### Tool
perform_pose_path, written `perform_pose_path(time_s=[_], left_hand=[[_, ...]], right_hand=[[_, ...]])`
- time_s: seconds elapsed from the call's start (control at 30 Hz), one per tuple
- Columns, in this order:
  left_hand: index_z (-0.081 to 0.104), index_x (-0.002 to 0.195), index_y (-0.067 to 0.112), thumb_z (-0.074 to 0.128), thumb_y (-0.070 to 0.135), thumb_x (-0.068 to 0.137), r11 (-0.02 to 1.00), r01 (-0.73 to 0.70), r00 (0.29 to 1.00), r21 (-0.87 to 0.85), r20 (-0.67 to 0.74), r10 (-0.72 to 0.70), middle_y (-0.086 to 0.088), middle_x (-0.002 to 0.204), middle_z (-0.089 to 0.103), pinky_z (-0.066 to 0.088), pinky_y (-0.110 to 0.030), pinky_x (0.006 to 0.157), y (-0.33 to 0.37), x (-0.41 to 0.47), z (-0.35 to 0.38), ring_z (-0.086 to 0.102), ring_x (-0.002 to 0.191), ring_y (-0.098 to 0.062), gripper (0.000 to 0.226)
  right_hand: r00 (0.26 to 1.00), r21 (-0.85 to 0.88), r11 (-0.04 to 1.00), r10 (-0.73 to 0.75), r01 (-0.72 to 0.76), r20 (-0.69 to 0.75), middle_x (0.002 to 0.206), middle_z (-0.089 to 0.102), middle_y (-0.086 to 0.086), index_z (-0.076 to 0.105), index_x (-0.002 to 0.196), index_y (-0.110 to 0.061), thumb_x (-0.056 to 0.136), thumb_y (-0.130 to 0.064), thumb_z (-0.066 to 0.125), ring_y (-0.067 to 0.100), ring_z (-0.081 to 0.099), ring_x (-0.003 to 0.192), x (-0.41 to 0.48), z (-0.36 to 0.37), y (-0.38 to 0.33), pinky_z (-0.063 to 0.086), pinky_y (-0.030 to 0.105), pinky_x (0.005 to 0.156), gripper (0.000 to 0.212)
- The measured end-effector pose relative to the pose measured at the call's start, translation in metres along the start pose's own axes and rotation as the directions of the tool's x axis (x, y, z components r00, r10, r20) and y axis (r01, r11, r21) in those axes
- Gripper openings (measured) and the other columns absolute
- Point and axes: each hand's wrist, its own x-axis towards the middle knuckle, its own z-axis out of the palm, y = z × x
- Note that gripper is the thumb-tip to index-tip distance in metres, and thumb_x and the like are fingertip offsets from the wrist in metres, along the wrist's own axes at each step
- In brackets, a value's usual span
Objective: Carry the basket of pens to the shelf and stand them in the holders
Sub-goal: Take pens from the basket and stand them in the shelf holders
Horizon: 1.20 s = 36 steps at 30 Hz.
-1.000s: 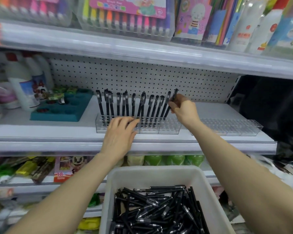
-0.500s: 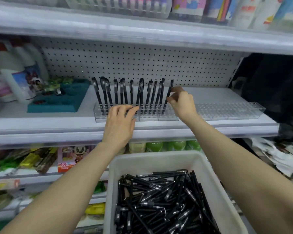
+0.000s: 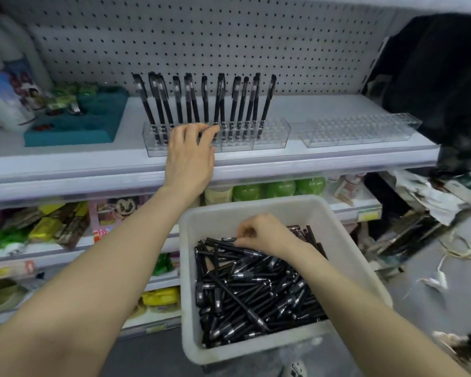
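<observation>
Left hand (image 3: 189, 156): fingers straight and relaxed, resting on the front of the left clear holder (image 3: 269, 134), mid-frame on the shelf (image 3: 337, 153). About 13 standing pens (image 3: 206, 99) in it; overlap blurs the count. Second holder (image 3: 365, 129) sits to the right. 1 basket (image 3: 215, 221) lower centre, loose pens (image 3: 256, 295) too many to count. Right hand (image 3: 261, 235) inside it, fingers curled, pinching one pen (image 3: 219, 242).

One hand at the shelf (image 3: 337, 153), one in the basket (image 3: 351, 257).
The left hand (image 3: 189, 156) lays straight fingers on the clear holder (image 3: 269, 134) of standing pens (image 3: 204, 99); the right hand (image 3: 261, 235), fingers curled, pinches a loose pen (image 3: 229, 240) atop the basket's pile.
</observation>
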Motion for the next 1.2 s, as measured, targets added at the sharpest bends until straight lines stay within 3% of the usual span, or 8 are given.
perform_pose_path(time_s=[0.1, 0.3, 0.53, 0.67, 0.8, 0.97, 1.07, 1.2], left_hand=[[0.049, 0.140, 0.015, 0.050, 0.020, 0.097, 1.000, 0.002, 1.000, 0.009, 0.009, -0.002, -0.010, 0.132, 0.051, 0.037, -0.043, 0.104, 0.000, 0.000, 0.000, 0.041, 0.121, -0.031, 0.043], [0.048, 0.141, 0.017, 0.050, 0.022, 0.097, 1.000, 0.006, 1.000, -0.002, 0.031, -0.006, -0.009, 0.132, 0.051, 0.037, -0.043, 0.105, 0.000, 0.000, -0.003, 0.041, 0.122, -0.029, 0.044], [0.049, 0.140, 0.014, 0.052, 0.021, 0.097, 1.000, 0.005, 1.000, -0.007, 0.026, -0.005, -0.010, 0.131, 0.051, 0.037, -0.043, 0.103, 0.001, 0.000, -0.004, 0.041, 0.120, -0.030, 0.044], [0.053, 0.138, 0.013, 0.055, 0.020, 0.095, 1.000, -0.001, 1.000, 0.001, 0.025, 0.001, -0.010, 0.128, 0.054, 0.037, -0.045, 0.103, 0.002, 0.001, -0.009, 0.043, 0.118, -0.030, 0.044], [0.057, 0.132, 0.016, 0.055, 0.024, 0.094, 0.999, -0.022, 0.998, 0.044, 0.064, 0.019, -0.006, 0.119, 0.057, 0.039, -0.045, 0.101, 0.005, 0.013, -0.018, 0.047, 0.112, -0.028, 0.039], [0.061, 0.126, 0.016, 0.057, 0.022, 0.093, 1.000, 0.004, 1.000, -0.004, 0.025, -0.004, -0.005, 0.112, 0.059, 0.042, -0.042, 0.094, 0.004, 0.018, -0.016, 0.047, 0.107, -0.026, 0.033], [0.059, 0.129, 0.015, 0.063, 0.019, 0.091, 0.999, 0.019, 1.000, -0.035, -0.006, -0.019, -0.005, 0.113, 0.059, 0.043, -0.041, 0.095, 0.004, 0.013, -0.011, 0.046, 0.108, -0.024, 0.038], [0.059, 0.129, 0.015, 0.065, 0.018, 0.089, 1.000, -0.003, 1.000, -0.031, -0.026, 0.002, -0.005, 0.113, 0.059, 0.044, -0.041, 0.093, 0.000, 0.011, -0.006, 0.045, 0.107, -0.024, 0.040]], right_hand=[[0.997, -0.156, 0.988, 0.034, -0.023, 0.073, 0.086, 0.068, -0.008, 0.071, 0.091, -0.024, 0.080, -0.036, 0.074, 0.016, 0.064, 0.086, -0.002, 0.010, 0.001, 0.051, 0.028, 0.076, 0.017], [0.994, -0.233, 0.969, 0.093, -0.079, 0.049, 0.099, 0.070, -0.001, 0.067, 0.094, -0.023, 0.086, -0.028, 0.064, 0.024, 0.063, 0.094, 0.000, 0.009, 0.006, 0.050, 0.031, 0.080, 0.010], [0.984, 0.217, 0.972, 0.119, -0.087, -0.136, 0.099, 0.068, -0.005, 0.071, 0.101, -0.020, 0.092, -0.021, 0.063, 0.007, 0.058, 0.082, -0.007, -0.056, 0.008, 0.042, 0.018, 0.070, 0.012], [0.948, 0.548, 0.836, 0.159, 0.019, -0.277, 0.079, 0.065, 0.005, 0.068, 0.086, -0.016, 0.080, -0.006, 0.077, 0.008, 0.053, 0.064, -0.013, -0.106, 0.011, 0.046, 0.019, 0.062, 0.015], [0.879, 0.669, 0.731, 0.225, 0.133, -0.420, 0.072, 0.060, 0.000, 0.068, 0.086, -0.011, 0.078, -0.001, 0.077, 0.007, 0.054, 0.059, -0.012, -0.155, 0.009, 0.048, 0.018, 0.059, 0.016], [0.723, 0.651, 0.704, 0.289, 0.284, -0.628, 0.076, 0.063, -0.002, 0.066, 0.099, -0.006, 0.091, -0.015, 0.067, 0.008, 0.060, 0.069, 0.010, -0.199, 0.012, 0.052, 0.019, 0.065, 0.012], [0.663, 0.509, 0.825, 0.241, 0.245, -0.709, 0.083, 0.069, 0.001, 0.064, 0.100, -0.011, 0.094, -0.019, 0.059, 0.010, 0.065, 0.070, 0.031, -0.216, 0.010, 0.056, 0.024, 0.066, 0.011], [0.654, 0.336, 0.931, 0.165, 0.145, -0.738, 0.085, 0.070, 0.004, 0.062, 0.105, -0.008, 0.097, -0.022, 0.055, 0.009, 0.066, 0.066, 0.057, -0.221, 0.004, 0.051, 0.018, 0.061, 0.018]])
